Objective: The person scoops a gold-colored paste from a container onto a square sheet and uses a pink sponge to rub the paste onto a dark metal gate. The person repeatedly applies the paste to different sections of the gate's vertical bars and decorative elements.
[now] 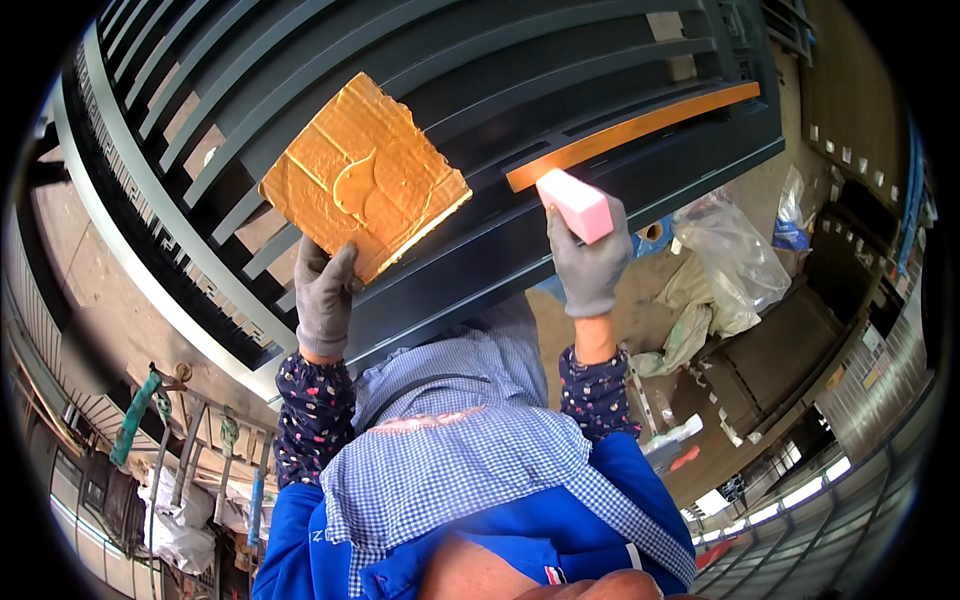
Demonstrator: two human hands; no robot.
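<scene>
My left hand (325,290), in a grey glove, grips the lower corner of a square piece of cardboard (325,170). The cardboard is coated golden brown, with a thick wet-looking patch at its middle and a ragged edge. In my gloved right hand (590,255) is a pink sponge block (577,205), held between thumb and fingers. Just beyond the block's tip lies an orange-brown strip (640,128) along the dark metal frame (440,300). The block's far end is close to the strip's near end; I cannot tell whether they touch.
Dark slats (480,50) run across the frame, with a light grey rail (150,270) at its left. Clear plastic sheeting (735,260) and pale cloth (690,310) lie on the floor at right. A metal rack (200,430) stands at lower left.
</scene>
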